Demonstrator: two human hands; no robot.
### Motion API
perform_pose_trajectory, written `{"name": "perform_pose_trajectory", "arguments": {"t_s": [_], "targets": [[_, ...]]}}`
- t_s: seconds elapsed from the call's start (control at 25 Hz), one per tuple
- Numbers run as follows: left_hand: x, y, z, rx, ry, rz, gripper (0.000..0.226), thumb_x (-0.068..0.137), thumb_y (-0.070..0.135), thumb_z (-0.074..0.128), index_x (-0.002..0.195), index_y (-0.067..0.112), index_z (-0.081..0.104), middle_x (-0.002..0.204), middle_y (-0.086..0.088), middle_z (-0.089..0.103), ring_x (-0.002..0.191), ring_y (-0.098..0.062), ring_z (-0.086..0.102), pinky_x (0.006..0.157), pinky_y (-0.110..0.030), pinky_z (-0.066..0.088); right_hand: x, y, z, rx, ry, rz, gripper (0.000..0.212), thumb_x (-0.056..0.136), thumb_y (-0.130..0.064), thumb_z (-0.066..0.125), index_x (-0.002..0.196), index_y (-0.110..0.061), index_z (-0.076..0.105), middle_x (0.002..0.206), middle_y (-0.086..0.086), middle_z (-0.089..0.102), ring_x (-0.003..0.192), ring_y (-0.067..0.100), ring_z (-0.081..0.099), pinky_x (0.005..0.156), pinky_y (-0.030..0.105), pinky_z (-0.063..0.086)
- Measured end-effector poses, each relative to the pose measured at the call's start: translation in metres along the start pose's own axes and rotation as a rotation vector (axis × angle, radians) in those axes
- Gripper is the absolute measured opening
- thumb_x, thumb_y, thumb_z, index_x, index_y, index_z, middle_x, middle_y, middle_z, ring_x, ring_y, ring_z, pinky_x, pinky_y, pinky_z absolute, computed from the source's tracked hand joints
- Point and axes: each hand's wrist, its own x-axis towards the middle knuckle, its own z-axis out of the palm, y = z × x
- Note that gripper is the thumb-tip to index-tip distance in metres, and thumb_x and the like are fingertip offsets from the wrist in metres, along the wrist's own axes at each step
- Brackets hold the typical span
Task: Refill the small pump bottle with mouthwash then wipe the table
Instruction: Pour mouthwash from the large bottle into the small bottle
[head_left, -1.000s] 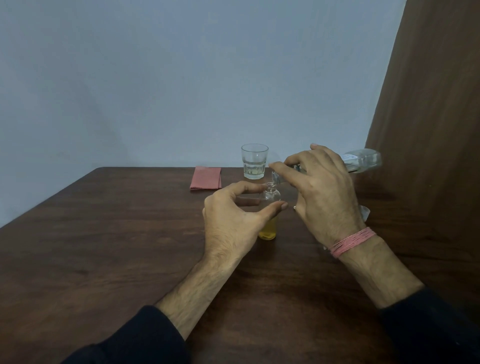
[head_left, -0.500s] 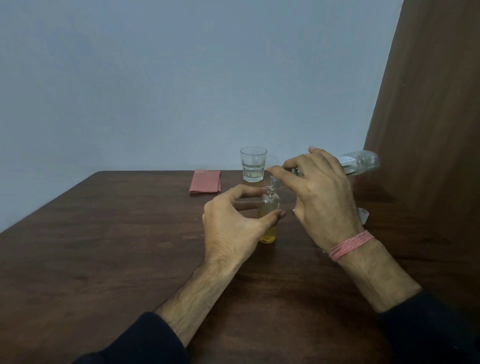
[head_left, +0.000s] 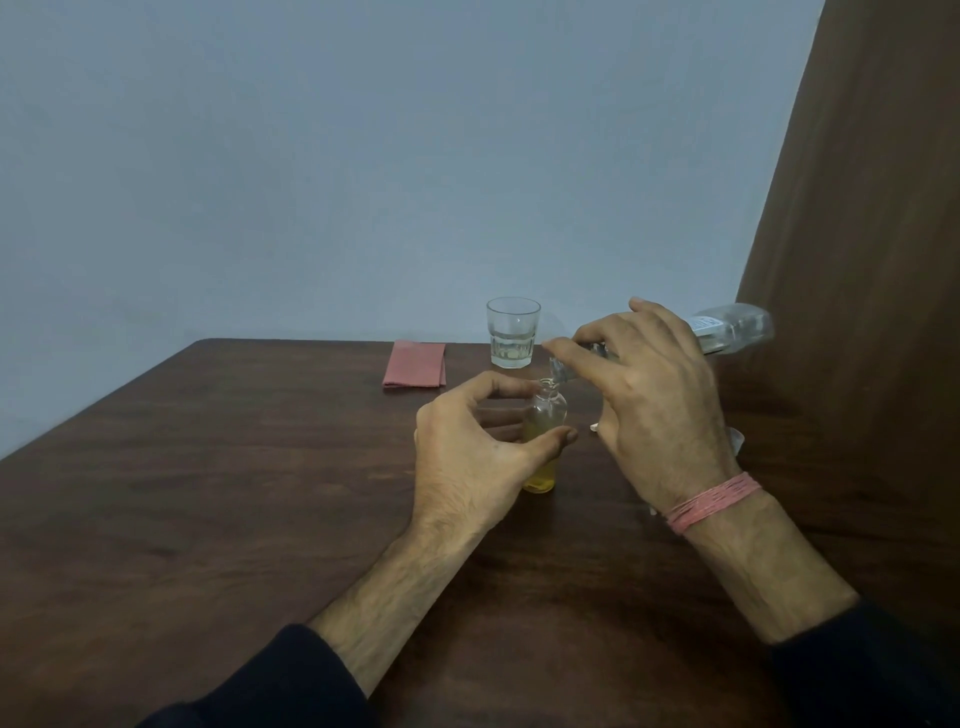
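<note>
1. Head view, centre of the frame: the small pump bottle (head_left: 544, 441) stands upright on the wooden table (head_left: 218, 467), its pump off and its neck open, with yellowish liquid in its lower half.
2. The left hand (head_left: 467, 457) curls around it — thumb tip against the near side of the glass, fingers wrapped behind — steadying it.
3. The right hand (head_left: 657, 400) grips a clear mouthwash bottle (head_left: 730, 330), tipped almost level, its base toward the right edge of the frame and its mouth just over the small neck.
4. Judged from this, the refill pour is under way; no stream is clear enough to confirm.
5. Next calls for a slow tilt kept centred on that narrow neck, then righting the big bottle before overflow.
6. Wiping waits — the folded pink cloth (head_left: 415, 364) lies above and left of the hands, beside a glass (head_left: 512, 332) holding a little clear liquid.
</note>
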Motion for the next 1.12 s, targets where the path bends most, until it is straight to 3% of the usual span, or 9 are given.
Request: {"name": "perform_pose_trajectory", "arguments": {"t_s": [0.76, 1.12], "targets": [[0.0017, 0.001, 0.0004, 0.024, 0.005, 0.028, 0.05, 0.068, 0.037, 0.112, 0.111, 0.03, 0.087, 0.111, 0.015, 0.086, 0.093, 0.006, 0.084, 0.077, -0.019, 0.069, 0.0021, 0.0015, -0.0023, 0.003, 0.008, -0.015, 0.076, 0.059, 0.017, 0.08, 0.128, -0.015, 0.079, 0.112, 0.01, 0.074, 0.112, 0.038, 0.069, 0.121, 0.059, 0.041], [0.0011, 0.0001, 0.0002, 0.017, -0.001, 0.027, 0.051, 0.068, 0.036, 0.112, 0.111, 0.028, 0.087, 0.111, 0.013, 0.087, 0.09, 0.007, 0.084, 0.075, -0.018, 0.068, 0.0033, 0.002, -0.0033, -0.008, -0.013, -0.026, 0.07, 0.065, 0.015, 0.08, 0.127, -0.018, 0.079, 0.114, 0.008, 0.074, 0.114, 0.037, 0.068, 0.127, 0.055, 0.033]]}}
